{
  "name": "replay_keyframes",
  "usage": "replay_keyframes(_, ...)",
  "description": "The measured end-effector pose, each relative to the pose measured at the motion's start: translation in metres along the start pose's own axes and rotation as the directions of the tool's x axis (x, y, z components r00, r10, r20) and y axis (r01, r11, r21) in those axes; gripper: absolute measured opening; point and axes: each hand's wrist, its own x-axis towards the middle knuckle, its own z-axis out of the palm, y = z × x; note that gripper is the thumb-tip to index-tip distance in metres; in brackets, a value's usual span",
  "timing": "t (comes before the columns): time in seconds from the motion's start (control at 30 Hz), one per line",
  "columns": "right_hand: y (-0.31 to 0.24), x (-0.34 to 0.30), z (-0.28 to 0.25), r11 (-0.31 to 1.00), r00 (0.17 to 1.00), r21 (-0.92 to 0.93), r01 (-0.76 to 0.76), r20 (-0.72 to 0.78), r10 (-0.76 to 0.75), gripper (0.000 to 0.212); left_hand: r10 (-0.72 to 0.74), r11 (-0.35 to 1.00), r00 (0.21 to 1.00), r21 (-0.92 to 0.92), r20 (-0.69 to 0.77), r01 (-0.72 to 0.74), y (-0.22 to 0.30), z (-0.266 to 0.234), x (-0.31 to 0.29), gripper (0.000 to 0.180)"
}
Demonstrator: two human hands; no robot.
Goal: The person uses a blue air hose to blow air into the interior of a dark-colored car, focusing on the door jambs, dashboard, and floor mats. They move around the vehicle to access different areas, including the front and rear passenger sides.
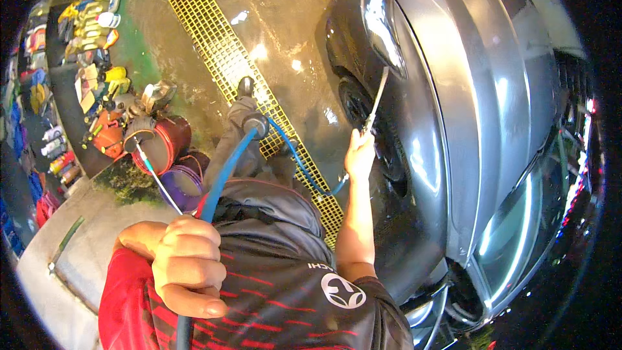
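Observation:
My left hand (188,262) is closed in a fist around a blue hose (228,172) in front of my chest. The hose runs forward past my legs, then bends right and back toward my right hand. My right hand (360,155) is closed around the rear of a thin metal spray wand (378,100). The wand's tip lies close to the headlight (382,19) of a dark grey car (427,123); whether they touch, I cannot tell. No spray is visible.
A yellow floor grating (207,23) crosses the wet floor. At left stand a red bucket (170,142), a purple bucket (181,185) and a thin teal-and-white stick (148,163). Shelves hold many bottles (97,19) along the far left. The car fills the right side.

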Motion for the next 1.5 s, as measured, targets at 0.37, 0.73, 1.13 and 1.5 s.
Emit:
replay_keyframes(0.37,-0.131,0.161,0.135,0.846,0.890,-0.524,0.098,0.426,0.161,0.056,0.080,0.989,0.996,-0.120,-0.031,-0.083,-0.120,-0.156,0.111,0.012)
replay_keyframes(0.73,-0.261,0.319,0.222,0.866,0.936,-0.497,-0.053,0.276,0.216,0.057,0.126,0.978,0.955,0.196,-0.267,-0.074,-0.190,-0.248,0.217,0.033)
replay_keyframes(1.13,-0.318,0.519,0.240,0.913,0.986,-0.406,0.041,0.165,0.029,0.052,-0.164,0.965,0.954,0.161,-0.251,0.208,-0.369,-0.283,0.360,0.030)
replay_keyframes(1.5,-0.337,0.527,0.131,0.761,0.809,-0.443,0.473,0.560,-0.177,0.048,0.185,0.947,0.964,0.297,-0.191,-0.123,-0.559,-0.318,0.616,0.016)
